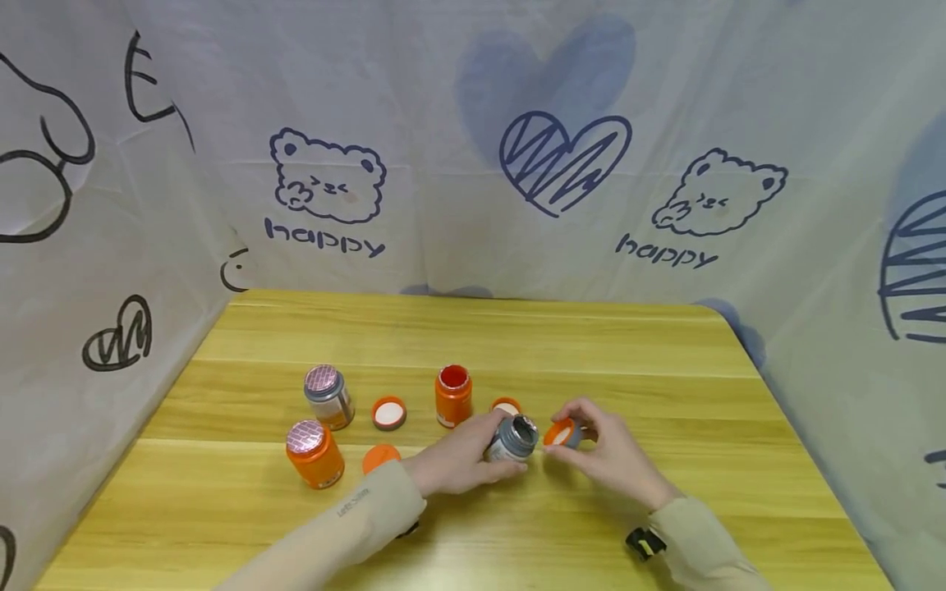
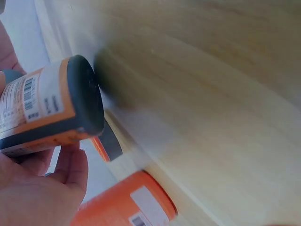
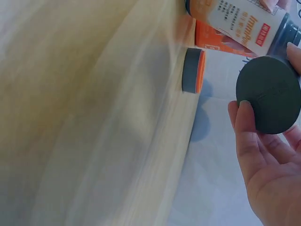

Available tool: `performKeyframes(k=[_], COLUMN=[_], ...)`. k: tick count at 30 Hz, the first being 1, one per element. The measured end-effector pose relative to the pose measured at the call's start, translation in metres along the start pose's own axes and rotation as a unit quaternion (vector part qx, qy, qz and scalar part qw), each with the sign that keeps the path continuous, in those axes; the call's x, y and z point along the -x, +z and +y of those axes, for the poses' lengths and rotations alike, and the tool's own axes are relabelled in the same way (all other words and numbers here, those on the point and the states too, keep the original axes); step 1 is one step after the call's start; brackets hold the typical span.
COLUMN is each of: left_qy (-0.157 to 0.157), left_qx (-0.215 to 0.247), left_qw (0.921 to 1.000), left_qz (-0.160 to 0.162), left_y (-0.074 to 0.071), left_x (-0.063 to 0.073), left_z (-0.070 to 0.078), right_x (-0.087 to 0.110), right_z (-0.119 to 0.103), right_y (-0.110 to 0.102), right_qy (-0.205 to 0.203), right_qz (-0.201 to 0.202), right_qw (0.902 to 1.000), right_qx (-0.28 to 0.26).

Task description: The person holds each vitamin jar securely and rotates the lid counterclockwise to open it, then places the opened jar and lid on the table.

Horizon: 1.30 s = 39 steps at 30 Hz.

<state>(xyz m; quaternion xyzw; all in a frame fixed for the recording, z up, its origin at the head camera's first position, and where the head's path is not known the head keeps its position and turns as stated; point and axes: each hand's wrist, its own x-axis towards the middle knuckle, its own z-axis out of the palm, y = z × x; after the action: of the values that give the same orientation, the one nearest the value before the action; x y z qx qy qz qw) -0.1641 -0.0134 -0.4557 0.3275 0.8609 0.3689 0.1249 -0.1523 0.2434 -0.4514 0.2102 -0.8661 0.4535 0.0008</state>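
My left hand grips a dark grey paint jar with a white and orange label, tilted with its uncapped mouth toward the right hand. In the left wrist view the jar's dark base hangs above the table. Between thumb and fingers, my right hand pinches a screw cap, dark grey outside with an orange rim and white lining. The right wrist view shows the cap's flat grey top, close to the jar and not screwed onto it.
An uncapped orange jar of red paint stands behind the left hand. Foil-sealed grey and orange jars stand at the left. Loose caps lie on the wooden table: a grey-sided one, an orange one and another behind the held jar.
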Motion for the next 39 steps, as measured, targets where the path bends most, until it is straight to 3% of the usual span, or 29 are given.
performKeyframes(k=[9,15,22,30,39], left_qy=[-0.027,-0.031,-0.031,-0.028,-0.046], left_qx=[-0.023,-0.027,-0.031,-0.030,-0.034], left_qw=[0.9993,0.9989,0.9983,0.9985,0.9976], left_qz=[0.014,0.021,0.037,0.035,0.040], left_y=[-0.012,-0.020,-0.030,-0.036,-0.043], left_x=[0.018,0.030,0.041,0.047,0.052], left_z=[-0.004,-0.010,-0.010,-0.012,-0.013], right_x=[-0.005,-0.009,-0.019,-0.027,-0.033], right_z=[-0.002,-0.004,-0.009,-0.013,-0.013], right_y=[0.016,0.029,0.044,0.057,0.069], right_qy=[0.010,0.000,-0.017,-0.019,-0.033], right_qz=[-0.025,-0.024,-0.034,-0.051,-0.060], right_qw=[0.9996,0.9989,0.9984,0.9952,0.9907], right_qx=[-0.003,0.040,0.043,0.081,0.118])
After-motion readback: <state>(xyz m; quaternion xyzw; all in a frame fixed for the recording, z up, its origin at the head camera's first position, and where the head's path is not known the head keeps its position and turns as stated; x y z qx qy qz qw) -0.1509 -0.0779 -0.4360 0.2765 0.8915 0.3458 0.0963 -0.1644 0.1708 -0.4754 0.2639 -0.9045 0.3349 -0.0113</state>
